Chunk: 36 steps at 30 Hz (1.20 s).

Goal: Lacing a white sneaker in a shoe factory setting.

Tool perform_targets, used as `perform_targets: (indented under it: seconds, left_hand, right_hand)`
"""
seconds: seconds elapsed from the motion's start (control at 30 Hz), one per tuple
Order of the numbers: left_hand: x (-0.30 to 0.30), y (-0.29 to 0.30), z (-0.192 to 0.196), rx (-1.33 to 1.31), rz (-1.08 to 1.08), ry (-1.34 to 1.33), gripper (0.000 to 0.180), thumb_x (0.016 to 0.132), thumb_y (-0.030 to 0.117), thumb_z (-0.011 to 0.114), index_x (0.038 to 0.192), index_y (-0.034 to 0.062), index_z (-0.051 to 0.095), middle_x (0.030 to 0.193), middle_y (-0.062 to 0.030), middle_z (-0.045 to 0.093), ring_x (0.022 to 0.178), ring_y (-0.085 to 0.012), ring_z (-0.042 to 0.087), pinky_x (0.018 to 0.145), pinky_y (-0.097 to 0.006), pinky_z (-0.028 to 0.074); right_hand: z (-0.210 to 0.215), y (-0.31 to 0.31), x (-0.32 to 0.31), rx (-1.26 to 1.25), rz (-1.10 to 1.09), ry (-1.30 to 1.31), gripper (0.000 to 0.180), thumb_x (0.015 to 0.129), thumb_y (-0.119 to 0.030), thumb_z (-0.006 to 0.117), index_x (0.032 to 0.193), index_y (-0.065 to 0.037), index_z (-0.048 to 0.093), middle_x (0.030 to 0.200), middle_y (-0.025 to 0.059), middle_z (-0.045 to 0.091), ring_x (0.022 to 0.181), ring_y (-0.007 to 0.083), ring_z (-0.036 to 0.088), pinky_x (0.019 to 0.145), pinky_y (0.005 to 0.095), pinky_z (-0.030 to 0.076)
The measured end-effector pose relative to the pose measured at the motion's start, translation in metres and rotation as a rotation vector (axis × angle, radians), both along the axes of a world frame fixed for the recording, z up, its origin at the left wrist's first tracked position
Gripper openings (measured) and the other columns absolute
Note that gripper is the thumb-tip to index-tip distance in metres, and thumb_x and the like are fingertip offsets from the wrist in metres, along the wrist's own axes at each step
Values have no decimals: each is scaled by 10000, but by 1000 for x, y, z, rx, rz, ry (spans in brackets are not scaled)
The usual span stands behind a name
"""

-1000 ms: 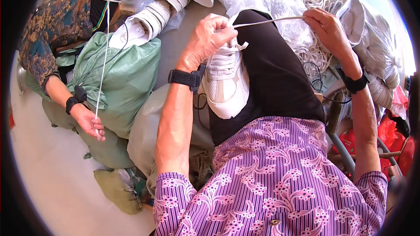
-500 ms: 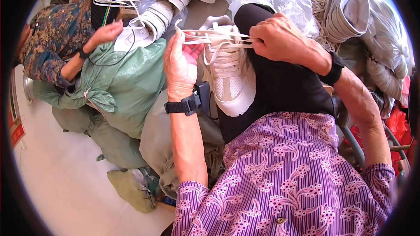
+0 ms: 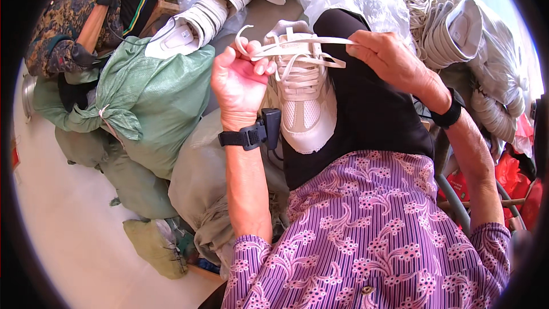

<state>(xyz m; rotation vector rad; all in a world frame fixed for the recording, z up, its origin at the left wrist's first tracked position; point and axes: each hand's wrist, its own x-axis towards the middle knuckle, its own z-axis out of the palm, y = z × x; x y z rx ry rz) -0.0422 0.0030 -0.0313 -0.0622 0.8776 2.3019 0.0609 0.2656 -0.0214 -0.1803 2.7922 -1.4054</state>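
A white and beige sneaker [image 3: 309,117] rests against my black trouser leg [image 3: 374,114], toe toward me, with lace rows threaded up its front. Left of its tongue, my left hand [image 3: 240,83] is turned palm up, fingers curled around a white shoelace [image 3: 329,40] whose free end loops up above the fingertips. To the right, my right hand [image 3: 389,60] pinches the same lace between thumb and fingers and holds it stretched across the top of the shoe. Another lace loop hangs loose over the tongue, below the taut one.
Stacked shoe uppers [image 3: 203,20] lie on a green sack [image 3: 154,100] to the left, beside a co-worker's arm [image 3: 94,23]. More stacked uppers [image 3: 457,28], a bundle of laces [image 3: 420,8] and clear plastic bags [image 3: 357,6] are at the far right. Metal chair tubing [image 3: 454,203] stands beside me.
My right hand has moved right, drawing the lace out straighter, while my left fingers have curled in. A loop has dropped free over the shoe. The co-worker's hand has moved up and away.
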Motion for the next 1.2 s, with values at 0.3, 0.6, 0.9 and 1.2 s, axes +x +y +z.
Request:
perform_targets:
  seconds: [0.3,0.6,0.9,1.2]
  left_hand:
    - [-6,-12,-9,-82,163,-37,94,934,192,555,907,107,585,796,12,578,626,-128,481,677,-331,405]
    - [-9,-23,-16,-102,267,-81,96,939,186,545,903,110,590,845,3,630,640,-138,499,695,-354,422]
    - [-13,-31,-19,-165,392,-109,132,926,211,575,912,88,622,851,-6,638,671,-146,498,696,-365,436]
    - [-21,-41,-20,-178,375,-94,115,932,225,569,918,119,613,886,14,671,680,-143,532,698,-379,479]
  right_hand:
    - [-8,54,19,-527,-285,-196,356,994,-319,476,1055,-11,646,745,-33,490,675,67,393,638,212,357]
    - [-55,67,47,-1506,-505,-145,270,961,-191,545,1170,-27,595,974,39,643,912,140,622,869,304,492]
    - [-50,57,35,-1858,-468,7,188,937,-121,570,1075,-2,615,1079,105,647,1044,204,609,963,416,468]
    - [-29,45,0,-1154,-263,-366,202,909,-213,636,966,-22,665,805,11,627,693,66,548,617,201,434]
